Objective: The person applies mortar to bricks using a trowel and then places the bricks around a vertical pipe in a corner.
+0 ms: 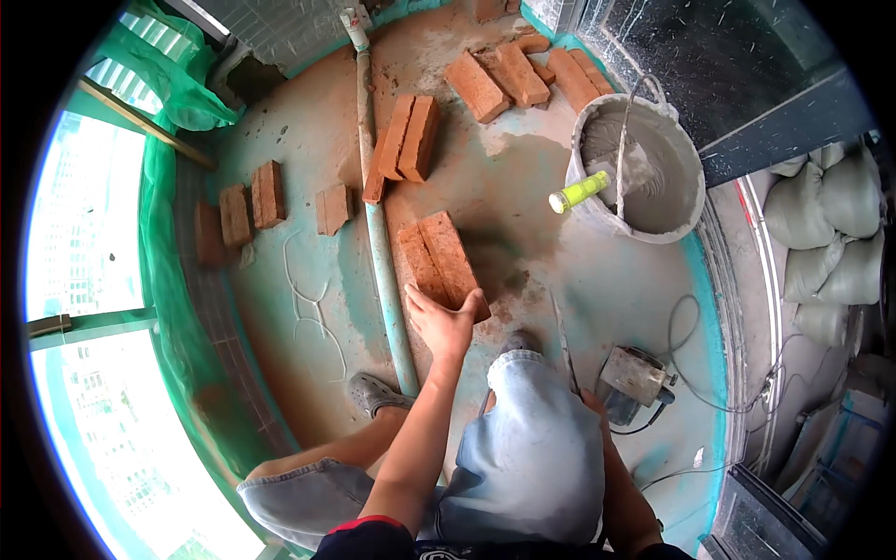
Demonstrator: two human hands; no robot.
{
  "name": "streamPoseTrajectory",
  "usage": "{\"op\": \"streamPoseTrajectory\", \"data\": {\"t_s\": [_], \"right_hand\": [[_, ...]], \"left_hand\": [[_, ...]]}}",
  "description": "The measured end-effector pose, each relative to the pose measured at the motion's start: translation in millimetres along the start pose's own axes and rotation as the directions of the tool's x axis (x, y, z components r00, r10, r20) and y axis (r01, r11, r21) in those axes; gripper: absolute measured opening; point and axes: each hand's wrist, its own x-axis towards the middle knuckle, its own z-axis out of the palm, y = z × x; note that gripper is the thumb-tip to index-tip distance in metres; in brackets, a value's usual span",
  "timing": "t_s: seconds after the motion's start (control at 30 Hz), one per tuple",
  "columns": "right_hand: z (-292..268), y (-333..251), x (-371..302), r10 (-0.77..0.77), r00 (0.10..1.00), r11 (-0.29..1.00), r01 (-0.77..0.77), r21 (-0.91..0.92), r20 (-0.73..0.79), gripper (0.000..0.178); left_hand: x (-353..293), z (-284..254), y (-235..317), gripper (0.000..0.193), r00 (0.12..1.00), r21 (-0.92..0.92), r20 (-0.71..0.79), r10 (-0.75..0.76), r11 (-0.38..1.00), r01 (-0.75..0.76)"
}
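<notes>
My left hand (441, 322) spans the near end of two red bricks (437, 257) set side by side, its thumb on the right and its fingers on the left. Whether the pair rests on the floor or is slightly raised, I cannot tell. My right hand (592, 403) is beside my knee, mostly hidden by it. From it a long, thin metal blade (563, 338) points up and away, seen edge-on, perhaps a trowel. At the right, a white bucket (691, 201) holds grey mortar (658, 191), and a tool with a yellow-green handle (581, 191) leans over its rim.
A pipe (381, 257) crosses the floor left of the bricks. More bricks (411, 135) lie across it, with others (499, 79) at the back and left. A corded power tool (639, 378) sits at the right; white cord (317, 308) lies left. Green netting (173, 308) lines the window side.
</notes>
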Motion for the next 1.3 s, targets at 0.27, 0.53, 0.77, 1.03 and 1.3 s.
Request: {"op": "streamPoseTrajectory", "data": {"t_s": [0.27,0.53,0.77,1.03,1.3], "right_hand": [[2,-67,-6,-0.077,0.997,0.997,0.077,-0.005,0.011,0.035],[-5,-73,-20,-0.236,0.969,0.953,0.246,-0.177,0.079,0.034],[-3,-72,-22,-0.294,0.955,0.947,0.286,-0.145,-0.034,0.037],[8,-179,-2,-0.293,0.947,0.956,0.29,0.042,0.128,0.033],[110,-180,61,-0.531,0.847,0.838,0.522,-0.159,-0.017,0.038]], "left_hand": [[13,17,19,0.122,0.99,0.081,-0.006,-0.141,0.987,0.141],[44,-33,-6,0.047,0.717,-0.747,0.595,0.363,-0.079,0.66],[37,-16,-16,0.088,0.963,-0.163,0.244,0.116,0.984,-0.077],[22,45,-69,0.074,0.967,-0.456,0.165,0.193,0.884,-0.098],[18,49,-64,0.071,0.962,-0.527,0.171,0.212,0.845,-0.092]]}}
